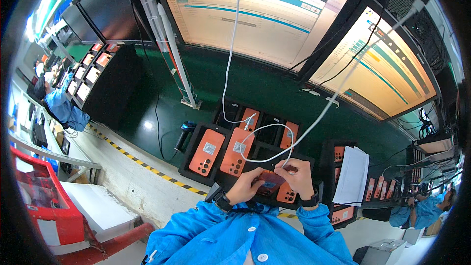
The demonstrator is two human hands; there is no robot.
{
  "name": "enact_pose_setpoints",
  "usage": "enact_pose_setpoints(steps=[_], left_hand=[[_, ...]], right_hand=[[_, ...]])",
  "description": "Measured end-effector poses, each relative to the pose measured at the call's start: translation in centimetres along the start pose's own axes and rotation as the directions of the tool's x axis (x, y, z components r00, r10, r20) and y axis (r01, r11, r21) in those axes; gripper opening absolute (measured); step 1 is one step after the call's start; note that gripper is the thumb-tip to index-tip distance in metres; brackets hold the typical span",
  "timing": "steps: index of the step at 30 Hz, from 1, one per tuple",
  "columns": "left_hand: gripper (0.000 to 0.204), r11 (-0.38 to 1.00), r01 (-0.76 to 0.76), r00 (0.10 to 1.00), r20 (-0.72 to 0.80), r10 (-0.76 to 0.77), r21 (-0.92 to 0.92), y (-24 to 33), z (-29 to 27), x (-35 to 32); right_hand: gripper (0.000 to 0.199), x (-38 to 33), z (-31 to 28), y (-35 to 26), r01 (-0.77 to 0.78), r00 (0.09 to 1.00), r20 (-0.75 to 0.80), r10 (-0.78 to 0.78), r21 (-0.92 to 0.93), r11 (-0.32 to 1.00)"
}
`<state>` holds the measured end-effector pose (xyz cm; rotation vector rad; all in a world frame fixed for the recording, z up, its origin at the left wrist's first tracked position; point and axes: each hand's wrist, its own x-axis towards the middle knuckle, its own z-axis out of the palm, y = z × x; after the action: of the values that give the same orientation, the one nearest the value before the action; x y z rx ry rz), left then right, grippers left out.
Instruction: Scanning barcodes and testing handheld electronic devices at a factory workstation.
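Note:
Close to my body, my left hand [244,186] grips one end of a phone [271,178] whose dark face shows between my hands. My right hand [297,177] is at the phone's other end, with thumb and forefinger pinched on the tip of a white cable [267,160]. My fingers hide whether the plug sits in the phone. Beyond my hands, two orange phones, the left one [206,153] and the right one [237,153], lie in a black tray [187,166]. Another orange phone [286,194] lies beneath my right hand.
A handheld scanner [183,136] stands left of the tray. White papers [351,175] cover part of a black rack at right. A large monitor [250,22] and a second monitor [377,66] rise behind the green bench. White cables hang across the work area. Other people sit farther off.

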<state>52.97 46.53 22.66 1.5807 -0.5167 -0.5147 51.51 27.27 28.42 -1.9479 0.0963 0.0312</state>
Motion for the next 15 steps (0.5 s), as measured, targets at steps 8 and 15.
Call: enact_pose_setpoints(steps=[8,15], left_hand=[[0.02,0.998,-0.058,0.998,-0.022,0.058,-0.011,0.0,0.1,0.1],[0.021,0.998,-0.062,0.998,0.004,0.062,-0.026,-0.3,0.0,0.3]], right_hand=[[0.012,0.1,-0.5,-0.2,0.074,0.997,0.003,-0.074,-0.093,0.993],[0.011,-0.1,-0.4,0.8,0.014,1.0,0.014,-0.013,-0.055,0.998]])
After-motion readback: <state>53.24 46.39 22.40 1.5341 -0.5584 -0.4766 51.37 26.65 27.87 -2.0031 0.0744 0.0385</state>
